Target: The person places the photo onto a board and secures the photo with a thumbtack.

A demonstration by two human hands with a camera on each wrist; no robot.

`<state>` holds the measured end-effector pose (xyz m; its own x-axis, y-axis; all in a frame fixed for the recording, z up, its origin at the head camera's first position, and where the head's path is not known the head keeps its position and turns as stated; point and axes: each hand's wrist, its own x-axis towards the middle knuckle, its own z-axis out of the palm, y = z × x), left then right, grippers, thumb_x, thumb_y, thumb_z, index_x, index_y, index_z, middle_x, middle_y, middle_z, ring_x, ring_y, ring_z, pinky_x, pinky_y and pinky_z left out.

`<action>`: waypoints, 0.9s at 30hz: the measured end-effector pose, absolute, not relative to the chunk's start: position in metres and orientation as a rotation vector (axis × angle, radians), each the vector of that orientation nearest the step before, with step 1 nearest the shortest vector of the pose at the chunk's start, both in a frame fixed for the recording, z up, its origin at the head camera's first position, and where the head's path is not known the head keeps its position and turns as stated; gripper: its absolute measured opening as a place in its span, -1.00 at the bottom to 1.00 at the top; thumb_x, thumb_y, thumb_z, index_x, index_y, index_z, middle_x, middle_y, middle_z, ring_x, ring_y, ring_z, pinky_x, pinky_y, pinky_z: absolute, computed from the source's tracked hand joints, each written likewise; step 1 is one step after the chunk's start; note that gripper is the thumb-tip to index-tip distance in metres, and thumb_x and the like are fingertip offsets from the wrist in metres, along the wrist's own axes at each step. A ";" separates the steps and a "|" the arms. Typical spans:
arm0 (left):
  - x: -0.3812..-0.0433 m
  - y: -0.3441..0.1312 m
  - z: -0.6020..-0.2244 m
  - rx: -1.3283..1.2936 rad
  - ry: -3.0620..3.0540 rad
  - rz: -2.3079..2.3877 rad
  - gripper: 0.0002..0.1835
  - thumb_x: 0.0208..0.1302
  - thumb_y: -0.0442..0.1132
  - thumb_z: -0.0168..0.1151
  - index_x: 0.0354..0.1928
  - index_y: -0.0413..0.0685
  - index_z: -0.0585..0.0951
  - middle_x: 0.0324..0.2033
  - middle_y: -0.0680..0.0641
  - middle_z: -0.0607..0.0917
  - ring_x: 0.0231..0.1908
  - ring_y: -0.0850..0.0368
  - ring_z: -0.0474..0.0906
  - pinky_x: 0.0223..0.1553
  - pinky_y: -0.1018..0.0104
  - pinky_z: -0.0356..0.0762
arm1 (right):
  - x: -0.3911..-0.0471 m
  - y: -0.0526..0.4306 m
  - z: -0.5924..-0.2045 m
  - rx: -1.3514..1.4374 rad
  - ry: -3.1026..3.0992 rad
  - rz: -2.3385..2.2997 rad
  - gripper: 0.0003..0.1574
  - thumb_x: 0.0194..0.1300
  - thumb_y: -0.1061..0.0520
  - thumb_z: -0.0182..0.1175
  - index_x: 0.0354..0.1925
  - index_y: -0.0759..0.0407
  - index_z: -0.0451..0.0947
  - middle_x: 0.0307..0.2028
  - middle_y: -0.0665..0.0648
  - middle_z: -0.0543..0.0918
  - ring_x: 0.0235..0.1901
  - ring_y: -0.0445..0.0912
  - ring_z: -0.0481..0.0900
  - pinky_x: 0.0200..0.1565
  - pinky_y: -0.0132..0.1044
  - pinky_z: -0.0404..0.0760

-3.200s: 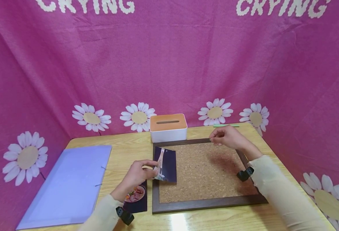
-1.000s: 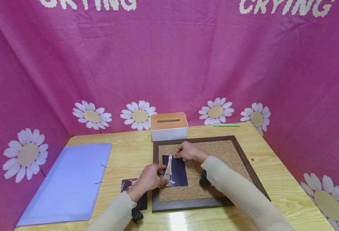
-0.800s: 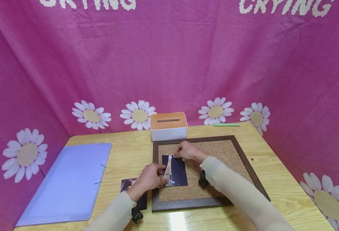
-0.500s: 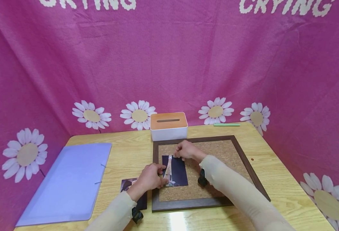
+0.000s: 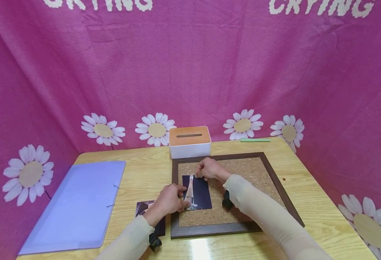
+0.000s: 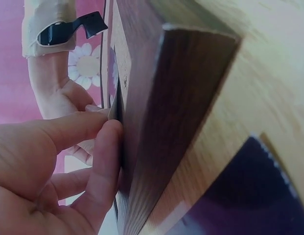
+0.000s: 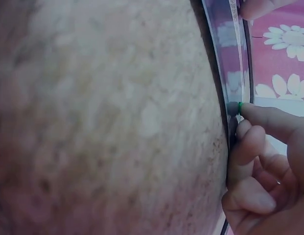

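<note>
A dark photo of a lit tower (image 5: 201, 193) lies on the left part of a framed corkboard (image 5: 236, 213). My left hand (image 5: 168, 199) pinches the photo's left edge between thumb and finger. In the left wrist view, that hand (image 6: 58, 166) is beside the brown frame (image 6: 152, 112). At the photo's top edge, my right hand (image 5: 211, 169) pinches a small green pushpin (image 7: 240, 106), seen best in the right wrist view. Fingertips of the right hand (image 7: 269, 161) hide most of the pin, so its depth in the cork cannot be seen.
Another photo (image 5: 159, 227) lies partly under the left forearm. A lilac folder (image 5: 77, 206) is at the left. Behind the board stands a tissue box (image 5: 190, 150); a green pen-like stick (image 5: 254, 140) lies at the back right. A small brown spot (image 5: 284, 179) shows on the table.
Since the earliest frame, the photo was shifted right and laid onto the cork, and my right hand came left from the far frame edge to its top. Over the last second, almost nothing moved.
</note>
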<state>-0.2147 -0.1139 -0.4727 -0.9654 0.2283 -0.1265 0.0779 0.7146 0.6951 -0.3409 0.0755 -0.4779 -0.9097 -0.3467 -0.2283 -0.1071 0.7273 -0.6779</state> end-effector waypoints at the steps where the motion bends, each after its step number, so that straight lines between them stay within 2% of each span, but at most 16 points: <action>1: -0.215 -0.114 -0.473 0.246 2.722 1.083 -0.39 0.03 -0.27 0.56 0.16 -0.31 0.60 -0.27 -0.12 0.61 -0.63 0.27 0.62 -0.52 0.39 0.60 | -0.341 0.076 -0.477 -0.351 2.592 -0.985 -0.89 0.21 0.12 0.41 -0.44 0.05 0.68 -0.49 -0.01 0.64 -0.62 -0.20 0.53 -0.48 -0.39 0.52; 9: -0.214 -0.114 -0.471 0.249 2.717 1.097 -0.39 0.06 -0.25 0.54 0.17 -0.28 0.59 -0.27 -0.11 0.62 -0.62 0.26 0.62 -0.50 0.37 0.60 | -0.340 0.086 -0.473 -0.425 2.538 -1.034 -0.94 0.28 0.12 0.34 -0.30 0.09 0.68 -0.46 0.04 0.65 -0.60 -0.16 0.59 -0.43 -0.36 0.55; 16: -0.213 -0.125 -0.471 0.273 2.694 1.222 -0.47 0.12 -0.31 0.48 0.16 -0.28 0.59 -0.34 -0.06 0.63 -0.54 0.22 0.61 -0.51 0.36 0.59 | -0.334 0.111 -0.464 -0.491 2.533 -1.093 -0.87 0.34 0.15 0.28 -0.16 0.14 0.67 -0.37 0.07 0.71 -0.51 -0.12 0.65 -0.35 -0.34 0.52; 21: -0.210 -0.137 -0.466 0.281 2.783 1.220 -0.56 0.16 -0.33 0.42 0.12 -0.22 0.64 -0.25 -0.10 0.66 -0.41 0.18 0.57 -0.52 0.38 0.56 | -0.327 0.132 -0.458 -0.555 2.579 -1.121 -0.85 0.35 0.20 0.23 -0.13 0.19 0.67 -0.35 0.13 0.71 -0.45 -0.06 0.69 -0.36 -0.34 0.55; 27: -0.203 -0.151 -0.461 0.156 2.786 1.316 -0.58 0.18 -0.28 0.43 0.12 -0.13 0.66 -0.17 -0.12 0.71 -0.32 0.16 0.67 -0.43 0.34 0.62 | -0.318 0.155 -0.451 -0.547 2.631 -1.113 -0.80 0.36 0.23 0.19 -0.08 0.23 0.66 -0.29 0.10 0.71 -0.31 -0.12 0.58 -0.30 -0.33 0.51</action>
